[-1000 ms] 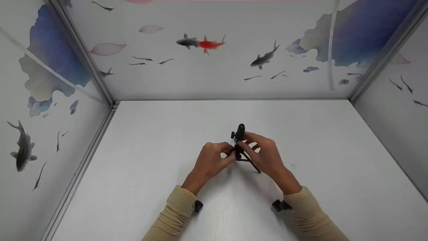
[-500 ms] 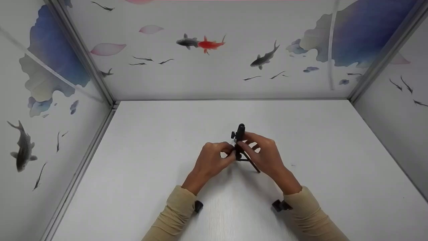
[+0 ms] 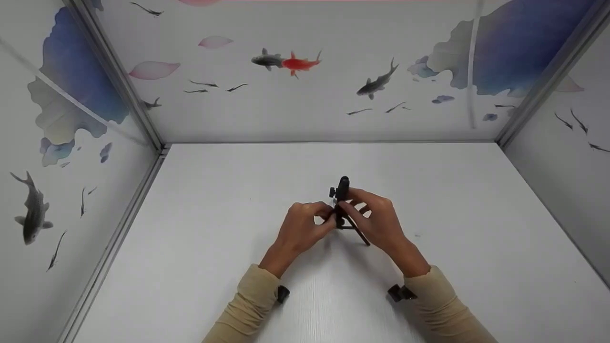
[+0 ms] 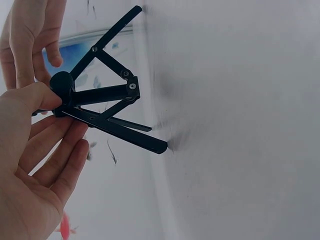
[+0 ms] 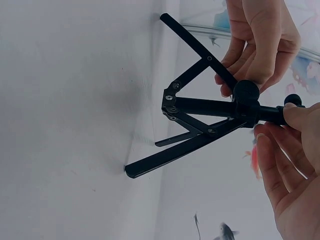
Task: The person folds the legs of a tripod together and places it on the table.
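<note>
A small black tripod [image 3: 343,186] stands upright on the white table between both hands, its legs spread. In the left wrist view, its braces [image 4: 112,65] and centre tube [image 4: 102,94] show between the legs. My left hand [image 3: 302,228] pinches the tripod at its collar, thumb at the round knob [image 4: 61,82]. Higher up, my right hand [image 3: 381,221] grips the upper shaft [image 5: 271,115] between thumb and fingers. A small knob [image 3: 332,192] sticks out near the top. Leg tips [image 5: 131,172] touch the tabletop. The fingers partly hide the tripod's middle in the head view.
The white tabletop [image 3: 214,190] is bordered by a back panel [image 3: 305,109] and side panels printed with fish and petals. Metal rails [image 3: 114,238] run along the left edge. Dark wrist devices [image 3: 400,292] sit at both beige cuffs.
One tripod leg's tip has shifted very slightly to the left in the head view. Both hands keep the same places and holds.
</note>
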Demonstrator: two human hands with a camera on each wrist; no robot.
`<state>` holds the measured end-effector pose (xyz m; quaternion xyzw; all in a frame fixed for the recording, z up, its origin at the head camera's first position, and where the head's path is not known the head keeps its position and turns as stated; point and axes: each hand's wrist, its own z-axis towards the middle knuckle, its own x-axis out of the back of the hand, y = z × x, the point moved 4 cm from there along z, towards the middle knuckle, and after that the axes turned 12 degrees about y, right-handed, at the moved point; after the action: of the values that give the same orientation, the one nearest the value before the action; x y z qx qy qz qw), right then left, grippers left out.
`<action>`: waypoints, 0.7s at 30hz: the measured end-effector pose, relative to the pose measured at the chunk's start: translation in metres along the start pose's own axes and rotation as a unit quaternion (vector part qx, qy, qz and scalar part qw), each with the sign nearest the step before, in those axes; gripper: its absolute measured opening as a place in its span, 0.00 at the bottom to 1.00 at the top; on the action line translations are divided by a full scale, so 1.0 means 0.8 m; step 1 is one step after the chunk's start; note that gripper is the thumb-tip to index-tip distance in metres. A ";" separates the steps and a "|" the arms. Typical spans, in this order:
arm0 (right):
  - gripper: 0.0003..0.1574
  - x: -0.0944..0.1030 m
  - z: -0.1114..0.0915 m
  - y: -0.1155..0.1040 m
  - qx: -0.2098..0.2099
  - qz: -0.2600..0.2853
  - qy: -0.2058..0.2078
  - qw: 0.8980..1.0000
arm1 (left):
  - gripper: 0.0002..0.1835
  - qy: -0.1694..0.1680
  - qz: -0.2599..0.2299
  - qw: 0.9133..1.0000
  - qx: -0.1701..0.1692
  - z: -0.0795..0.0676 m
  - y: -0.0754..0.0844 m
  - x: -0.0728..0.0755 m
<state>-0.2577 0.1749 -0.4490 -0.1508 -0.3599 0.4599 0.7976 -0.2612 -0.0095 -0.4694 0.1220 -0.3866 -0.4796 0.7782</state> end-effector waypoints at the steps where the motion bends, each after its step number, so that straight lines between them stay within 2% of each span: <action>1: 0.20 0.000 0.000 0.000 0.000 0.000 0.000 1.000 | 0.05 0.001 0.000 1.000 -0.001 0.000 0.000 0.000; 21: 0.20 0.001 0.000 0.001 0.004 -0.004 0.002 1.000 | 0.06 0.006 0.009 1.000 -0.002 0.001 0.000 -0.001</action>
<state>-0.2578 0.1759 -0.4490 -0.1472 -0.3567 0.4579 0.8009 -0.2616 -0.0088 -0.4693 0.1201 -0.3821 -0.4728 0.7849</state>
